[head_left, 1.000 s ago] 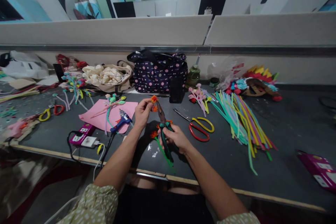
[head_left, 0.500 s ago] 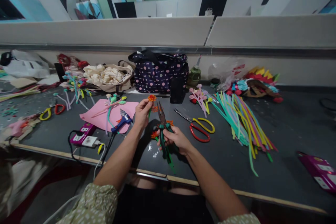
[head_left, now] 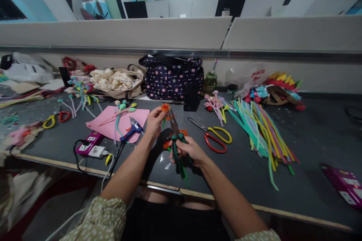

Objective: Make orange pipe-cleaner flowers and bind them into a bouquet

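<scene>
Pinched in the fingertips of my left hand (head_left: 153,123) is a small orange fuzzy flower (head_left: 165,107) with a short green stem below. My right hand (head_left: 191,151) is wrapped round the dark green handles of long-nose pliers (head_left: 173,122), whose jaws point up and away from me. The jaw tips are right beside the flower; whether they touch it I cannot tell. More orange fuzzy pieces (head_left: 183,132) lie on the table behind the pliers, partly hidden, and green stems (head_left: 184,174) show below my right hand.
Scissors (head_left: 217,139) with red and yellow handles lie to the right, near a pile of coloured pipe cleaners (head_left: 260,131). On the left are a blue glue gun (head_left: 131,131), pink paper (head_left: 98,120) and a purple power strip (head_left: 92,144). A dotted bag (head_left: 172,79) stands behind.
The flower has shifted slightly right and down and turned, coming closer to the plier tips. My right hand and the pliers have hardly moved.
</scene>
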Tool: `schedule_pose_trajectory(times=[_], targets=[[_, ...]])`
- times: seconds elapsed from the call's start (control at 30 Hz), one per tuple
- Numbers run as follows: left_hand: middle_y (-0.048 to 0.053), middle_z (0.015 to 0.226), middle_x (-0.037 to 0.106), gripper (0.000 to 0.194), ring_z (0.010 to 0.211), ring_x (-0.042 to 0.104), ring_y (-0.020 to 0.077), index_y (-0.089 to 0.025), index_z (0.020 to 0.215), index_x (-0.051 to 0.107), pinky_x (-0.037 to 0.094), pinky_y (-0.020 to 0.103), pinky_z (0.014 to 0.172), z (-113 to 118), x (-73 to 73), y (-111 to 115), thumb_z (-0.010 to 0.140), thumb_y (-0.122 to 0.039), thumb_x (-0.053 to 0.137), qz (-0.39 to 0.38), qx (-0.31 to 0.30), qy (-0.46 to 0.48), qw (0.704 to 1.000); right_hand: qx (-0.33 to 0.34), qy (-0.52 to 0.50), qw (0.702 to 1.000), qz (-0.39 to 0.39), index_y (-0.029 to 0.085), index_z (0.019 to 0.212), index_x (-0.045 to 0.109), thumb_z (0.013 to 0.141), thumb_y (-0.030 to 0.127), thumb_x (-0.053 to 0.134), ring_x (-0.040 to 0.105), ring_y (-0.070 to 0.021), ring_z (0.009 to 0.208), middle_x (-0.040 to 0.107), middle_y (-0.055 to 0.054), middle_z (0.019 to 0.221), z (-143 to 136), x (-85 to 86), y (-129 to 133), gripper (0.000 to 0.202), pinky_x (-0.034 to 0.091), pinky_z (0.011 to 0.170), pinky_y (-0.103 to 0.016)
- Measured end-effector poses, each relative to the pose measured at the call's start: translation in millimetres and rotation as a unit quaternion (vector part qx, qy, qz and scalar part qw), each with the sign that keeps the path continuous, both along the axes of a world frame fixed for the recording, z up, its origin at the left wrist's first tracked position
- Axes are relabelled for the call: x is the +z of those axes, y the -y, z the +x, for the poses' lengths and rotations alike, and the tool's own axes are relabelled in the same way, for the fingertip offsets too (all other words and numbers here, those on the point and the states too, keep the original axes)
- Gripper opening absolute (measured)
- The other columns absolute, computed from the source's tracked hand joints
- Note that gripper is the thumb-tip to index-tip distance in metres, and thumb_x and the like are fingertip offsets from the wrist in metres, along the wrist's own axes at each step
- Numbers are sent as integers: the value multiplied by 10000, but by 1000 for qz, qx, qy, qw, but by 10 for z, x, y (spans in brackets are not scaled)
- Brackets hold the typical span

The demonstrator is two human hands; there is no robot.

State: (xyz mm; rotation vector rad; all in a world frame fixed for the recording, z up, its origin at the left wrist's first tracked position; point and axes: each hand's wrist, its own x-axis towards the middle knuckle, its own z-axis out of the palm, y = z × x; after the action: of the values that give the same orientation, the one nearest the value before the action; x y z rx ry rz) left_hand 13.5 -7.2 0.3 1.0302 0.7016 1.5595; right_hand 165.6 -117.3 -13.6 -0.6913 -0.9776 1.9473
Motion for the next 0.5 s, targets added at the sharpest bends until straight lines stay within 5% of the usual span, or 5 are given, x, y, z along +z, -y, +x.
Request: schedule_pose_trajectory(times=[0.5], targets=[[-19,771,680,256,674,606,73,-174,777,700,472,186,664,10,27,13,581,-270,834,-16,-7,23,1000,4,2,1000,-9,123,931,625,754,453,705,671,-211,622,456,57,564,-9,20,-1,383,580,538,-362]])
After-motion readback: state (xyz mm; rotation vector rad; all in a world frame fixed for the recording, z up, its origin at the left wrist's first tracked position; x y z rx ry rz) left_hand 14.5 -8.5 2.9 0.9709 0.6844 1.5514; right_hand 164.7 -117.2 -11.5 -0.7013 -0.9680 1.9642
